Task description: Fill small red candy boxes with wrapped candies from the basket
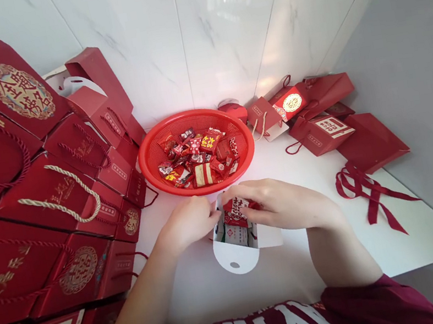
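Observation:
A small gift box (239, 261) stands open in front of me, its white inside showing and a rounded flap with a hole folded toward me. It holds red wrapped candies (234, 213) and a white-and-green packet (235, 235). My left hand (191, 219) is closed at the box's left wall, with the thumb at the rim and the other fingers curled out of sight. From the right, my right hand (278, 204) reaches over the box, its thumb and fingers closed round a red candy packet at the top of the opening. Part of that packet is hidden by the fingers.
Just behind the box is a red plastic basket (145, 166) of wrapped sweets. Stacked red gift bags (55, 196) crowd the left side. Several smaller red bags and boxes (316, 133) lie at back right, near a loose red ribbon (368, 194). A tiled wall (154, 44) rises behind.

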`<state>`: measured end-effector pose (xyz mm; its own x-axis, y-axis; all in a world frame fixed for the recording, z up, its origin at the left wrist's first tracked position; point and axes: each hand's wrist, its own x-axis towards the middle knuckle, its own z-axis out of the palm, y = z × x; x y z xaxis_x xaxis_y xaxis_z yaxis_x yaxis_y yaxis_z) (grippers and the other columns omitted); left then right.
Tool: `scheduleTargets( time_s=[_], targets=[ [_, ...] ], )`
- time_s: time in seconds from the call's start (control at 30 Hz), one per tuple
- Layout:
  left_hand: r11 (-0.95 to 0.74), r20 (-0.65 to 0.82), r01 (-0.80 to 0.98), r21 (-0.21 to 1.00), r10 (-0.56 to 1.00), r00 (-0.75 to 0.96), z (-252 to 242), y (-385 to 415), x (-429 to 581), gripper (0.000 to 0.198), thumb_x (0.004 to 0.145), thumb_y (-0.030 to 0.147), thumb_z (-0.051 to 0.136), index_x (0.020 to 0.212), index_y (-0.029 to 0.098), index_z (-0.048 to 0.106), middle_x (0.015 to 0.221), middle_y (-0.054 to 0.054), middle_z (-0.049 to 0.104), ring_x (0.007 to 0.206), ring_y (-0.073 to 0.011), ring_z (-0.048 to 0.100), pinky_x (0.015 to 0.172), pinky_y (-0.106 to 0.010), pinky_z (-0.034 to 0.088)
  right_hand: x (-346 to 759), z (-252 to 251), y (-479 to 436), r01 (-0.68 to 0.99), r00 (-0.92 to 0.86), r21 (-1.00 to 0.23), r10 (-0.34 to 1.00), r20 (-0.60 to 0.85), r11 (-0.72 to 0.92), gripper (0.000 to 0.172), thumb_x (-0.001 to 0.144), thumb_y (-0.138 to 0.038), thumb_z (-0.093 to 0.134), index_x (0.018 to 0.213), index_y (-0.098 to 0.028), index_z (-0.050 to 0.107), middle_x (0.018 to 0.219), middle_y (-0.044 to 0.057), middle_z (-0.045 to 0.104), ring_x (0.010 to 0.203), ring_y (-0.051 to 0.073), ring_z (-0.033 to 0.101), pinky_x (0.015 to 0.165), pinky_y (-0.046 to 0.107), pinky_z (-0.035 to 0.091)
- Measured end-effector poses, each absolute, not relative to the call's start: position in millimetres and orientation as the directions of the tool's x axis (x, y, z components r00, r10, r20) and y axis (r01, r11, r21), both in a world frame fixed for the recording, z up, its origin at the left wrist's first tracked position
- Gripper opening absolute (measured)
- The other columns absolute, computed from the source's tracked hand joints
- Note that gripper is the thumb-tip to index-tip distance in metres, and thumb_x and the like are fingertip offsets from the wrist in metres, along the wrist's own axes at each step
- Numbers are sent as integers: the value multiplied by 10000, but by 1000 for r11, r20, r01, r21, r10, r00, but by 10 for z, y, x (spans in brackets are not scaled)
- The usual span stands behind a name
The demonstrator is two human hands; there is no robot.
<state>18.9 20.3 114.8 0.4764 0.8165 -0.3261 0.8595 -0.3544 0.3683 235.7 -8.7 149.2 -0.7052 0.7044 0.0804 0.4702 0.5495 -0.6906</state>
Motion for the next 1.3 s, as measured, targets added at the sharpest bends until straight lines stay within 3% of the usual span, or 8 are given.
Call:
scheduleTargets(
  time_s=[0.17, 0.33, 0.6, 0.9, 1.1, 1.2, 1.3],
  targets=[
    [-321, -441, 866, 384, 760, 477, 1183, 217, 212, 260, 791, 150, 487, 626, 153, 687, 606, -89, 700, 566, -190, 634, 547, -262, 411, 2250, 1420, -60, 576, -745, -576, 663, -76, 581, 136, 946, -152, 523, 927, -186, 654, 881, 30, 682, 742, 166, 612, 674, 275, 439],
    [-285, -482, 888, 360, 758, 439, 1226, 213, 202, 235, 765, 176, 513, 625, 151, 699, 610, -100, 711, 573, -205, 647, 571, -272, 435, 2010, 1277, -45, 700, -696, -435, 679, -235, 567, 187, 951, -206, 520, 927, -142, 694, 920, 103, 726, 793, 228, 670, 669, 306, 436],
    [-308, -503, 898, 313, 748, 432, 1166, 243, 156, 301, 823, 271, 510, 641, 151, 717, 676, -139, 734, 589, -239, 655, 569, -301, 421, 1871, 977, 66, 669, -743, -394, 573, -345, 631, 307, 906, -96, 508, 1129, -142, 714, 1003, 137, 752, 833, 254, 708, 650, 299, 457],
    [-322, -515, 883, 342, 722, 463, 1186, 238, 171, 287, 803, 184, 504, 588, 141, 689, 654, -130, 733, 579, -212, 647, 565, -286, 406, 1857, 911, 100, 673, -736, -467, 578, -351, 573, 319, 882, -66, 540, 1064, -187, 772, 999, 114, 762, 854, 237, 706, 715, 287, 489],
    [-350, -500, 879, 323, 725, 473, 1167, 247, 141, 279, 776, 187, 504, 558, 148, 674, 631, -113, 723, 565, -217, 641, 563, -297, 400, 1896, 953, 135, 608, -780, -555, 559, -282, 568, 326, 876, -43, 533, 1021, -194, 782, 1031, 94, 761, 893, 232, 699, 799, 311, 504],
    [-346, -477, 868, 355, 732, 487, 1206, 244, 90, 302, 792, 212, 491, 556, 161, 673, 633, -98, 726, 582, -222, 651, 574, -298, 414, 2048, 1098, 148, 513, -811, -637, 569, -138, 576, 349, 917, -53, 488, 1075, -205, 759, 1071, 59, 754, 907, 202, 695, 818, 308, 517],
    [-316, -440, 866, 387, 762, 475, 1345, 209, 19, 354, 843, 247, 448, 600, 175, 695, 667, -70, 737, 640, -213, 676, 620, -289, 435, 2272, 1300, 115, 453, -737, -691, 673, 66, 564, 293, 956, -108, 493, 1076, -215, 739, 1055, 27, 751, 892, 178, 693, 804, 293, 530]
  ],
)
